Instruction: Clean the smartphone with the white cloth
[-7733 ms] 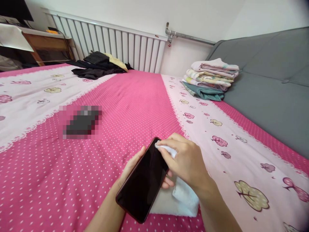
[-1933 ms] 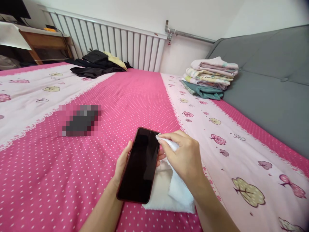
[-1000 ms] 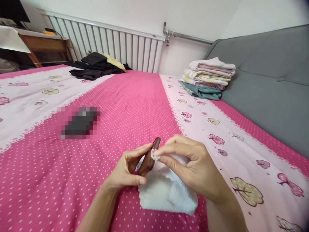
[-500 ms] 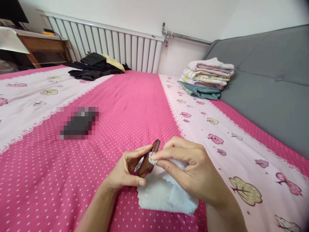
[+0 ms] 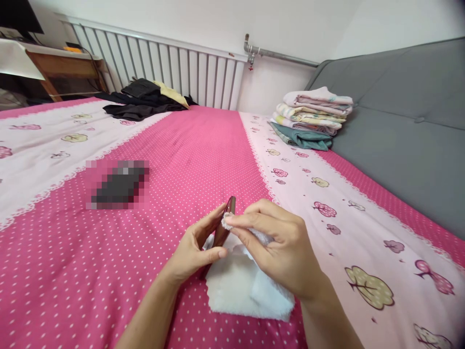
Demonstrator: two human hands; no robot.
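My left hand point(image 5: 198, 242) holds a thin, glossy dark-brown object point(image 5: 221, 233) on edge between the thumb and fingers. Its exact kind I cannot make out. A white fluffy cloth point(image 5: 236, 286) hangs from my right hand point(image 5: 278, 242), whose fingertips pinch a bunched corner of it. That corner presses against the upper part of the brown object's right side. The cloth's lower end spreads over the pink dotted bedspread point(image 5: 196, 145). The right-hand fingers hide part of the cloth, and the left hand covers the brown object's far side.
A blurred-out dark object point(image 5: 119, 184) lies on the bed to the left. Dark clothes and a yellow piece form a heap point(image 5: 145, 99) at the back. Folded fabrics point(image 5: 312, 116) are stacked by the grey headboard point(image 5: 407, 106). Behind the bed stand a radiator point(image 5: 163, 63) and a wooden desk point(image 5: 65, 68).
The brown object has risen slightly and tilted more upright, with its edge turned towards me. The pinched cloth corner has moved up along it, and both hands have shifted a little.
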